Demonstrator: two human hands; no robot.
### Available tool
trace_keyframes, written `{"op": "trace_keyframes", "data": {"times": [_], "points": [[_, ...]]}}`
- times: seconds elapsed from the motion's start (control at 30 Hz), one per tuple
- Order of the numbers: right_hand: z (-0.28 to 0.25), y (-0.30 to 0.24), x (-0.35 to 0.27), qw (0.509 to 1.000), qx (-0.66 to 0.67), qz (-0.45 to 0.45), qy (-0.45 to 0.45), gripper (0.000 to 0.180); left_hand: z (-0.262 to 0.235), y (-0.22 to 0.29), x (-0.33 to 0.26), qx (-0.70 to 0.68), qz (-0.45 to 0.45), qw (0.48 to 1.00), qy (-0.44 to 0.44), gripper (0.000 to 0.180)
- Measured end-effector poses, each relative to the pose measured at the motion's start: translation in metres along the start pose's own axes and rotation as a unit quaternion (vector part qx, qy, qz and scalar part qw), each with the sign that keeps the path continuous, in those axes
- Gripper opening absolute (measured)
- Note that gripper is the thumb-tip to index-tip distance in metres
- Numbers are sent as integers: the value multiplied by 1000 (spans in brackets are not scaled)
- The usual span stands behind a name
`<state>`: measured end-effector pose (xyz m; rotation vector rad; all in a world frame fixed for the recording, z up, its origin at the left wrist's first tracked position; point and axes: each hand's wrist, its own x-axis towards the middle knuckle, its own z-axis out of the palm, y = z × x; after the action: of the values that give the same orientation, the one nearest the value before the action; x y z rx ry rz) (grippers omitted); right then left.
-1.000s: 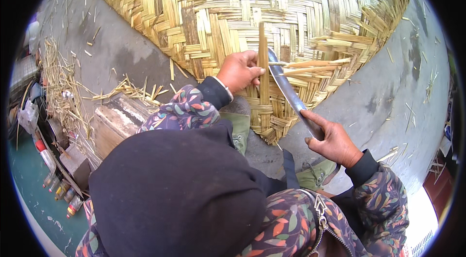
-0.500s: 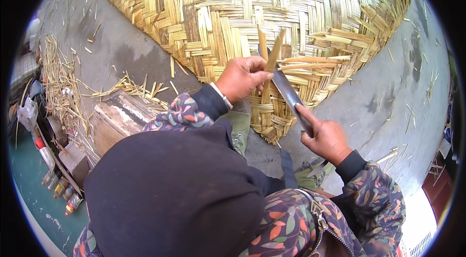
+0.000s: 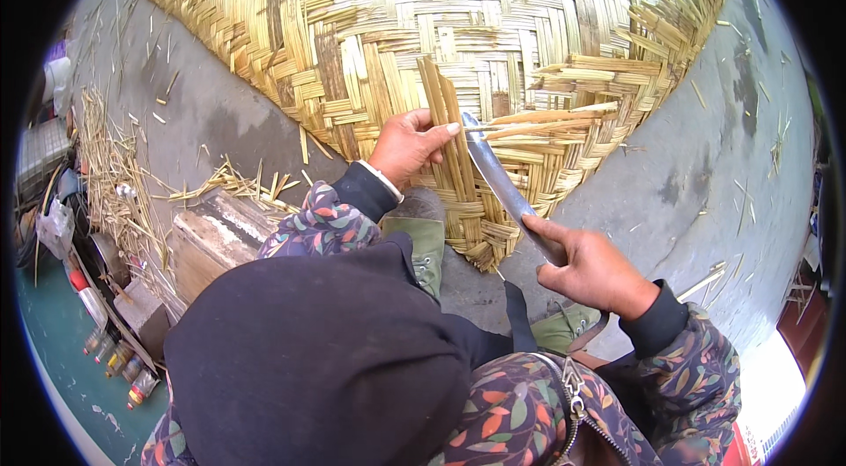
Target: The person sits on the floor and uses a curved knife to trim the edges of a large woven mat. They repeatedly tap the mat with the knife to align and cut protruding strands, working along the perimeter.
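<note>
At the near corner of a woven reed mat, the left hand pinches reed strips; the right hand grips a curved knife beside them.

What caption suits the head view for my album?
Left hand pinches flat tan strips, right hand holds a curved metal blade, at a woven yellow mat.

We wear a black head cover, green shoes, a white wristband and a dark leafy jacket with black cuffs.
</note>
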<state>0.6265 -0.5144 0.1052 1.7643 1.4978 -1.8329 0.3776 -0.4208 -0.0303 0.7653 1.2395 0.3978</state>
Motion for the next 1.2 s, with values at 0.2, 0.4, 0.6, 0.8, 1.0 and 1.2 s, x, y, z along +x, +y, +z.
{"op": "trace_keyframes", "data": {"times": [0.2,0.4,0.6,0.8,1.0,1.2], "points": [[-1,-2,6,998,-55,3,16,62,-4,-4,-3,-112,-37,993,-20,22],[41,13,32,980,-154,-26,127,64,-3,2,-2,-29,-20,999,-33,32],[79,20,59,968,-128,-36,214,66,3,2,-2,-37,-26,999,5,32],[83,17,92,953,-148,-66,257,70,6,4,-11,-112,-91,990,-6,25],[78,17,89,954,-164,-74,241,74,14,4,-23,-180,-199,963,-38,14],[77,16,91,956,-163,-71,234,72,17,0,-31,-147,-260,953,-45,15]]}}
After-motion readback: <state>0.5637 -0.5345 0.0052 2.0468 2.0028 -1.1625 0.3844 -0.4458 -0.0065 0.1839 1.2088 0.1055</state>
